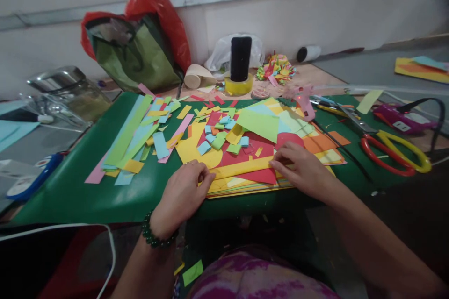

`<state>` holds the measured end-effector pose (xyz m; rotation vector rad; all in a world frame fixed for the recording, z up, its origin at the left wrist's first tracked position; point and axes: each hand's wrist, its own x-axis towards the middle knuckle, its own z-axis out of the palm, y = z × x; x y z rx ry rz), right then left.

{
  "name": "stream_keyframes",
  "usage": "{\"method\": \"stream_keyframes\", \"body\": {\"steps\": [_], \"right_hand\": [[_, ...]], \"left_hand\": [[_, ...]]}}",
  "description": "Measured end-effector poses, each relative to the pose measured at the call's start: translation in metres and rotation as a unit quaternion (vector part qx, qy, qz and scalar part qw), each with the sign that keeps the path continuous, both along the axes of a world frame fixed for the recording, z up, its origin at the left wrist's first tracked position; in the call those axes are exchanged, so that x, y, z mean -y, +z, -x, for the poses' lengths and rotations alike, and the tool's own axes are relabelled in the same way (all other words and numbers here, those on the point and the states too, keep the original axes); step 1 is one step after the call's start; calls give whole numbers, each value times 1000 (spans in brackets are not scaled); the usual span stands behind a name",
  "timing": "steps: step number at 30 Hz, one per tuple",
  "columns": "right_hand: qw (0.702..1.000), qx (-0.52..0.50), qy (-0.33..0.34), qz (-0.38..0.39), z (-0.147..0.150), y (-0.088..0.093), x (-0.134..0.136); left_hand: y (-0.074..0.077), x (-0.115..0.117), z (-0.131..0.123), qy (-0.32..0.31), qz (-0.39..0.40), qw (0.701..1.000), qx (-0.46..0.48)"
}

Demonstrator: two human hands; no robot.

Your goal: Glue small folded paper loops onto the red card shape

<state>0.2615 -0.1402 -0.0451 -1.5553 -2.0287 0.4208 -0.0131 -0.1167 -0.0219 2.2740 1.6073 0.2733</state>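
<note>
A long yellow paper strip stretches between my two hands, just above the near edge of a stack of coloured paper sheets. My left hand, with a green bead bracelet at the wrist, pinches the strip's left end. At the right end, my right hand has its thumb and fingers closed on the strip. Beyond the strip lie red paper, a green sheet and several small folded paper pieces.
Coloured strips lie left on a green mat. To the right are large scissors, a pink glue gun and a purple device. Behind stand a phone on a yellow tape roll, a glass jar and a bag.
</note>
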Motion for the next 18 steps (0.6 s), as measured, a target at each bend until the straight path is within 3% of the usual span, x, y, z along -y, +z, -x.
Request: {"method": "stream_keyframes", "body": {"steps": [11,18], "right_hand": [[997,48,-37,-40,-2,-4,0],[997,15,-42,-60,-10,-8,2]], "left_hand": [[0,-2,0,-2,-9,1000,-20],[0,-1,3,-27,-44,996,-70]]}}
